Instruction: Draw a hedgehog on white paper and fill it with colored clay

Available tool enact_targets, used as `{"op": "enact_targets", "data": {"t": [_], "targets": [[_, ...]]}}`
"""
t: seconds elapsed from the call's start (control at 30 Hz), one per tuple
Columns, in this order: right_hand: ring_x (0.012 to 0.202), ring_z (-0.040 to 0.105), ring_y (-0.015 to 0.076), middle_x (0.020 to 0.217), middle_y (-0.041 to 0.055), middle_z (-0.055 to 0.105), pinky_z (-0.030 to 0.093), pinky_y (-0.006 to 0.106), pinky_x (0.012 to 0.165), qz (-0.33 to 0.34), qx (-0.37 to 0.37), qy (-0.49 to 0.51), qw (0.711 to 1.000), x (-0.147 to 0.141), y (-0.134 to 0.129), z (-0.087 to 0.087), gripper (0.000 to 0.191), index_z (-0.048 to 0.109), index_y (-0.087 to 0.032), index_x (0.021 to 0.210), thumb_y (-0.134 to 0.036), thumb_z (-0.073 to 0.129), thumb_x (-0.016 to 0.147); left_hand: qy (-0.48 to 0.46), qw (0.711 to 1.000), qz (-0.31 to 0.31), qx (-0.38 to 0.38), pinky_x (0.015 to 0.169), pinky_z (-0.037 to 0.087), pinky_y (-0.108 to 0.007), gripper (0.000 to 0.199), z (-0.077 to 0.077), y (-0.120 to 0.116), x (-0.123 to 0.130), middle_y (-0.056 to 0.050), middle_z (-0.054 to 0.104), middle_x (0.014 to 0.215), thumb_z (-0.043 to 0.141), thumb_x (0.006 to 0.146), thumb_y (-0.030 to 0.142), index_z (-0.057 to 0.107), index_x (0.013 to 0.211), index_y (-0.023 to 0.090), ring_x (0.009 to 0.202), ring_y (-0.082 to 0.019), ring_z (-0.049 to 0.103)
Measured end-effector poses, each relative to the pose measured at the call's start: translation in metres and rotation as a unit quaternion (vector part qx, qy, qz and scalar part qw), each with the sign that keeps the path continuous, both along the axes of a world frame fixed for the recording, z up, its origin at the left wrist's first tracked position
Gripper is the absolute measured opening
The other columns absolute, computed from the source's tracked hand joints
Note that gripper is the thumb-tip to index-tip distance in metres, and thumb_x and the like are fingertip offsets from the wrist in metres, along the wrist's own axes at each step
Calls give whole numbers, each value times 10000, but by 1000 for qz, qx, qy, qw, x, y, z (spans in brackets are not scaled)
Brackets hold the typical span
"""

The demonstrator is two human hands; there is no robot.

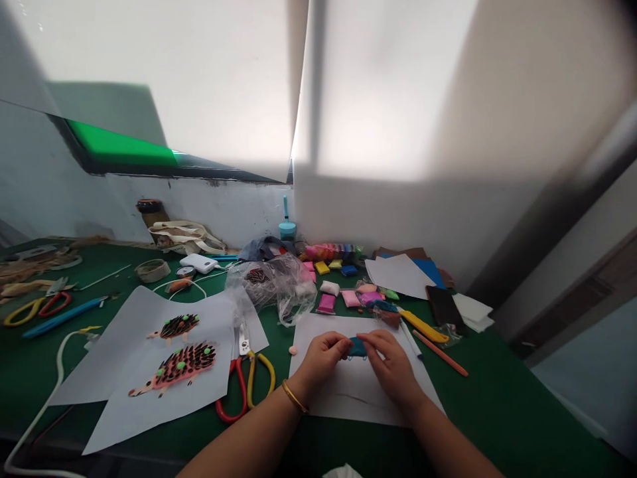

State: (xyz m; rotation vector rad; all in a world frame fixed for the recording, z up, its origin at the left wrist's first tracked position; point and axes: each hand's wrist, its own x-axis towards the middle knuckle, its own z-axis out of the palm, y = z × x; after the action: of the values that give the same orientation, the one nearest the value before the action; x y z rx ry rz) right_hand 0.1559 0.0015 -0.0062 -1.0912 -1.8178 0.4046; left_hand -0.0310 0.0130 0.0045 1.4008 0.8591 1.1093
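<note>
My left hand [326, 358] and my right hand [391, 365] come together above a white sheet of paper [343, 398]. Between their pinched fingertips is a small blue packet of modelling clay [357, 346], gripped at both ends. Part of the packet is hidden by the fingers. A faint line runs across the lower part of the sheet. Just beyond the hands lie a magenta clay packet [326, 304], a pink one [351, 298] and a white one [330, 287]. A small pale pink lump [293, 350] sits at the sheet's left edge.
Red-and-yellow-handled scissors [252, 382] lie left of my forearm, beside paper bearing two clay hedgehogs [179, 365]. A crumpled plastic bag [279, 282] stands behind. To the right are a yellow cutter [424, 326], an orange stick [440, 353] and a dark phone-like slab [444, 307].
</note>
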Motion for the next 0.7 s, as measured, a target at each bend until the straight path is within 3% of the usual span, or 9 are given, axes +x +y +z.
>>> {"op": "enact_targets", "data": {"t": [0.13, 0.37, 0.6, 0.7], "targets": [[987, 593, 223, 1028, 78, 649, 500, 389, 883, 48, 8, 17, 999, -18, -12, 4, 304, 654, -260, 1177, -233, 469, 938, 6, 1000, 2, 16, 636, 405, -252, 320, 1, -2, 0, -9, 571, 651, 607, 837, 435, 665, 723, 142, 644, -139, 504], [962, 591, 205, 1014, 66, 628, 509, 368, 864, 80, -9, 27, 996, -17, -15, 8, 362, 615, -286, 1246, -195, 463, 931, 9, 1000, 11, 16, 631, 407, -248, 305, 1, -2, 0, -15, 590, 659, 607, 841, 422, 687, 757, 141, 647, -140, 512], [956, 574, 208, 992, 59, 610, 478, 387, 888, 89, -30, 1, 996, -15, -15, 8, 408, 582, -294, 1287, -177, 458, 917, -1, 1000, 11, 16, 641, 413, -252, 290, 1, -1, -1, -23, 609, 687, 617, 837, 413, 712, 823, 139, 663, -143, 524], [940, 576, 201, 984, 52, 612, 481, 367, 867, 83, -29, 17, 996, -14, -15, 7, 391, 600, -290, 1255, -172, 464, 908, 2, 1000, 20, 8, 629, 401, -248, 273, 4, -1, -2, -11, 586, 654, 653, 808, 405, 697, 764, 139, 647, -138, 510]]}}
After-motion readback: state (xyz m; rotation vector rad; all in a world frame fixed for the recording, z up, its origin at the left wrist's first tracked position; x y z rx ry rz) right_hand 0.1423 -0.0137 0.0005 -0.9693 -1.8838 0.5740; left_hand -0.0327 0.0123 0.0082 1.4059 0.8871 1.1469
